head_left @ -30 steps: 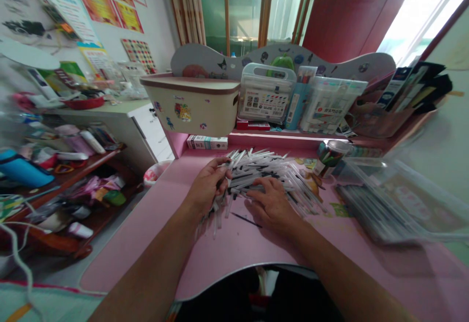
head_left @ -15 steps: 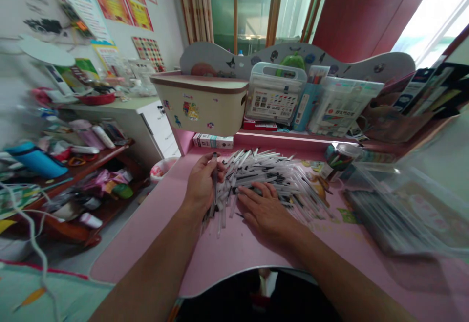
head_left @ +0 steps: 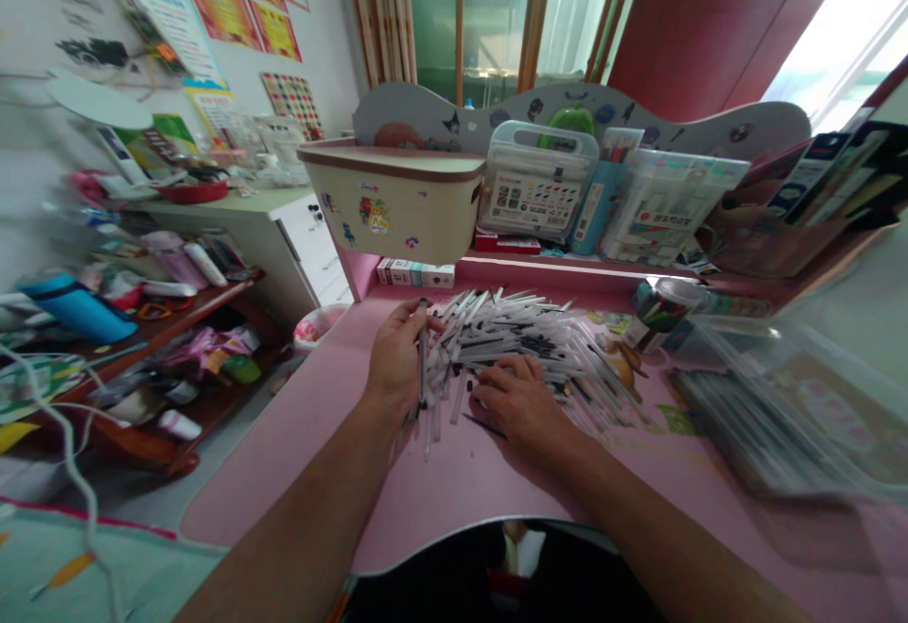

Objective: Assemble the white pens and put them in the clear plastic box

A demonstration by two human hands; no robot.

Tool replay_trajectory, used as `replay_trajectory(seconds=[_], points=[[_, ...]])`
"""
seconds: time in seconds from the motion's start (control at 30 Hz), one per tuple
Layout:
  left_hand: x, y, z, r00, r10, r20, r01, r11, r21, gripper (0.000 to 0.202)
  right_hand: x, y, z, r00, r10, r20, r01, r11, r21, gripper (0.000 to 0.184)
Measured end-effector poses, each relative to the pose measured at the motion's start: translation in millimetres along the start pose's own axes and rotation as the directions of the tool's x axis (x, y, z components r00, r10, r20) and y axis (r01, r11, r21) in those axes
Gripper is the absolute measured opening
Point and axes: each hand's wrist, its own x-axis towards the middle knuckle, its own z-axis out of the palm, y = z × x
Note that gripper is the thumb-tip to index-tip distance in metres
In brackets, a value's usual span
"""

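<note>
A big pile of white and black pens (head_left: 529, 344) lies spread over the pink desk (head_left: 454, 481). My left hand (head_left: 397, 363) is closed round a bundle of these pens (head_left: 424, 372), held roughly upright at the pile's left edge. My right hand (head_left: 517, 406) rests on the near side of the pile with its fingers curled over some pens. A single thin dark pen refill (head_left: 486, 426) lies on the desk just under my right hand.
A cream sticker-covered bin (head_left: 393, 198) and clear plastic marker cases (head_left: 535, 183) stand on the raised shelf behind the pile. A small tin (head_left: 656, 306) sits right of the pile, and a clear tray of pens (head_left: 773, 415) lies at the far right. Cluttered shelves (head_left: 128, 320) stand to the left.
My left hand has tilted its bundle of pens from slanted to nearly upright. My right hand went from flat on the pile to curled over some pens at its near edge.
</note>
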Motion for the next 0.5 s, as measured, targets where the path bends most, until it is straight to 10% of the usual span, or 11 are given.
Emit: replay_trajectory(seconds=[0.5], points=[[-1.4,-10.9,-3.0,0.98,-0.048,0.191,0.034,0.997,0.075,0.034,-1.7,7.5,-3.4,0.983,0.08,-0.163,-0.051,0.984,0.171,0.02]])
